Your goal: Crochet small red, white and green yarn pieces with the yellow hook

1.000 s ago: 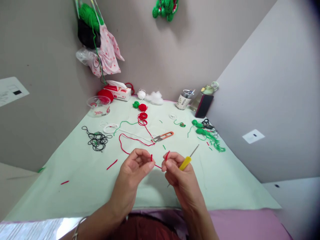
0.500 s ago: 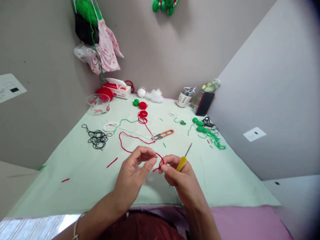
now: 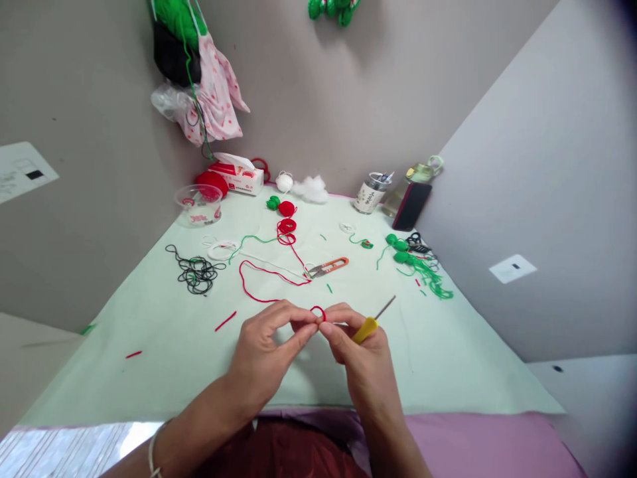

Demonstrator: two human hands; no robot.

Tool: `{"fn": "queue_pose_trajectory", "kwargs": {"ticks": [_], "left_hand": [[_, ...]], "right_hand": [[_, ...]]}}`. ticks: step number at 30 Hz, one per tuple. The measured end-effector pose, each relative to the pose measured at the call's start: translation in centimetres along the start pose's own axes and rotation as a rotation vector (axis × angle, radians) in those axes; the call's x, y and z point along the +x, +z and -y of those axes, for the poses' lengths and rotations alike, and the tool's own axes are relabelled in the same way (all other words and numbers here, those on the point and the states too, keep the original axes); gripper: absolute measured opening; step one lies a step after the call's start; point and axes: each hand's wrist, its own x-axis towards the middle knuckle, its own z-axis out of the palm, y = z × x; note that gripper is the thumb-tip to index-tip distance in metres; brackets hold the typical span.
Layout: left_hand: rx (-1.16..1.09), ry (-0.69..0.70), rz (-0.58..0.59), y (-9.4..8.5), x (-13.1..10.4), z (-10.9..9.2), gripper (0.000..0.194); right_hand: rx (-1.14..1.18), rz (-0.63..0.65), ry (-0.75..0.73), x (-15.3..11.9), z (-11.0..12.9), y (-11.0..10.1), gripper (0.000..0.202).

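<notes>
Both hands meet low in the middle of the view, fingertips nearly touching. My left hand pinches red yarn between thumb and forefinger. My right hand pinches the same yarn, which arches in a small loop over the fingertips. A yellow-handled hook also rests in my right hand, its metal shaft pointing up and right. From my left hand the red strand runs back to the orange thread snips and on toward a small red ball.
Tangled black cord lies left, near a clear plastic tub. Green yarn pieces lie right. At the back stand a tissue box, a pen tin and a phone leaning on a bottle.
My left fingers have closed on the yarn and come up to my right fingertips. The yarn now makes a smaller loop, and the hook has tilted lower to the right.
</notes>
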Motion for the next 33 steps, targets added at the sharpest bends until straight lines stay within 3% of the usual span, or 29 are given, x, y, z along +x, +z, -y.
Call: {"fn": "queue_pose_trajectory", "kwargs": {"ticks": [4, 7, 9, 12, 14, 17, 21, 27, 30, 33], "left_hand": [[-0.062, -0.194, 0.081, -0.2, 0.2, -0.5, 0.009], [-0.165, -0.300, 0.118, -0.6, 0.2, -0.4, 0.013], [-0.217, -0.301, 0.125, -0.7, 0.2, -0.2, 0.015], [-0.241, -0.261, 0.120, -0.6, 0.1, 0.1, 0.013], [-0.251, -0.252, 0.111, -0.5, 0.1, 0.1, 0.012], [-0.268, -0.247, 0.110, -0.4, 0.1, 0.0, 0.012], [-0.301, -0.251, 0.115, -0.3, 0.1, -0.2, 0.013], [-0.434, -0.357, 0.131, 0.5, -0.2, -0.8, 0.014], [-0.521, -0.462, 0.140, 0.8, -0.2, -1.1, 0.015], [-0.548, -0.472, 0.174, 0.7, -0.2, -1.2, 0.015]], "right_hand": [[0.047, -0.054, 0.044, 0.2, 0.2, -0.1, 0.035], [0.046, -0.046, -0.055, 0.2, 0.7, -1.2, 0.051], [-0.069, -0.024, -0.161, 0.0, 0.9, -2.1, 0.054], [-0.249, -0.009, -0.193, -0.7, 0.8, -3.1, 0.066], [-0.249, -0.037, -0.258, -1.3, 0.5, -3.2, 0.062], [-0.240, -0.014, -0.377, -2.1, 0.5, -2.7, 0.034], [-0.441, 0.050, -0.534, -2.5, 1.0, -1.7, 0.009], [-0.835, -0.078, -1.000, -2.4, 0.2, -0.7, 0.028], [-0.864, -0.125, -1.063, -2.6, -0.5, -0.6, 0.035], [-0.766, -0.099, -0.982, -2.7, -0.5, -0.7, 0.034]]}}
